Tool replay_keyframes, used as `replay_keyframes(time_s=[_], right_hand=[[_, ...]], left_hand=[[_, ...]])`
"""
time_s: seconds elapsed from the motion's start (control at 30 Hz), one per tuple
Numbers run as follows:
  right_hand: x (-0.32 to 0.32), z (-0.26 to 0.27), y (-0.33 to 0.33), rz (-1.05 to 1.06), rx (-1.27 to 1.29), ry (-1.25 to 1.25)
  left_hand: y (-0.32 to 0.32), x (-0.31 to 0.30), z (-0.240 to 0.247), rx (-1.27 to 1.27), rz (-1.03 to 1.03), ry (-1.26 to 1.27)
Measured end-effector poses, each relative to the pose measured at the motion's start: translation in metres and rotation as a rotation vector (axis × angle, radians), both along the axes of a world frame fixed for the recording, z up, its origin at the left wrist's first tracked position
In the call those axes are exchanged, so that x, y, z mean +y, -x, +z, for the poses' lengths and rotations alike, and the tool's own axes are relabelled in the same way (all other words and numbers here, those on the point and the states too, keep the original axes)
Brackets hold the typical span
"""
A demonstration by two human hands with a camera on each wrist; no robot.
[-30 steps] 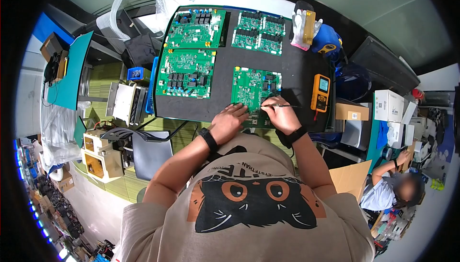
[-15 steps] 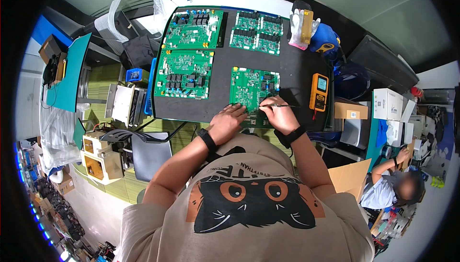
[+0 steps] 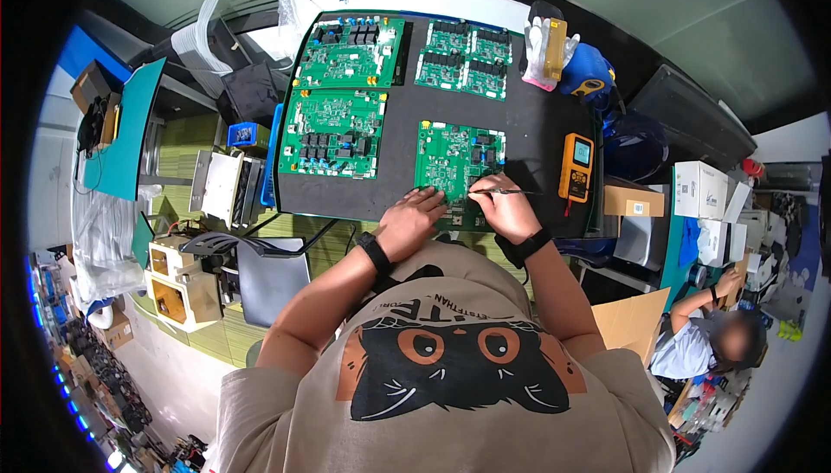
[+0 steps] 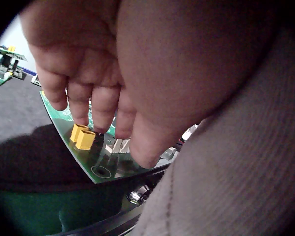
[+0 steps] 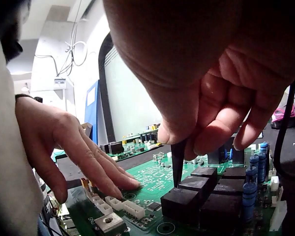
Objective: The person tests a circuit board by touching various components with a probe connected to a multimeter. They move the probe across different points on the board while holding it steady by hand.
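A green circuit board (image 3: 437, 148) lies at the table's near edge, with black block components (image 5: 179, 202) and blue cylindrical parts (image 5: 249, 194) on it. My left hand (image 3: 413, 218) rests on its near left part, fingers extended; yellow connectors (image 4: 84, 139) sit just below the fingertips in the left wrist view. Between thumb and fingers, my right hand (image 3: 509, 212) pinches dark, pointed tweezers (image 5: 178, 164). In the right wrist view their tip points down right at the black blocks.
Two larger green boards (image 3: 336, 131) lie on the left of the black mat (image 3: 402, 114), and a group of small boards (image 3: 466, 57) at the back. An orange multimeter (image 3: 577, 168) is to the right. Gloves (image 3: 538, 49) and a blue device (image 3: 589, 72) stand behind it.
The head view has shifted very slightly, moving the scene a little left. Both hands keep their places at the board, and the tweezers stay in the right hand.
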State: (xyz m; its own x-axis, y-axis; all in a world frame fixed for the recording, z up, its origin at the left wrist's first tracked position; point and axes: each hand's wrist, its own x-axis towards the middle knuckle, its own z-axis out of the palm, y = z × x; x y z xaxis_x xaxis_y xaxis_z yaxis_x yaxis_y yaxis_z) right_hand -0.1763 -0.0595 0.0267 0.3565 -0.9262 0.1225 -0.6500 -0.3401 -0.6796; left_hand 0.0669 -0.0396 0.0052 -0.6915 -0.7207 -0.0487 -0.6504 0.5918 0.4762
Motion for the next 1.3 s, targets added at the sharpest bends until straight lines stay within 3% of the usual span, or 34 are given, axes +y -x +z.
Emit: replay_keyframes(time_s=[0.93, 1.3], right_hand=[[0.002, 0.0, 0.0, 0.002, 0.001, 0.015], [-0.01, -0.001, -0.002, -0.089, -0.024, 0.035]], left_hand=[[0.0, -0.001, 0.004, 0.004, -0.002, -0.022], [0.0, 0.0, 0.003, 0.004, 0.003, -0.017]])
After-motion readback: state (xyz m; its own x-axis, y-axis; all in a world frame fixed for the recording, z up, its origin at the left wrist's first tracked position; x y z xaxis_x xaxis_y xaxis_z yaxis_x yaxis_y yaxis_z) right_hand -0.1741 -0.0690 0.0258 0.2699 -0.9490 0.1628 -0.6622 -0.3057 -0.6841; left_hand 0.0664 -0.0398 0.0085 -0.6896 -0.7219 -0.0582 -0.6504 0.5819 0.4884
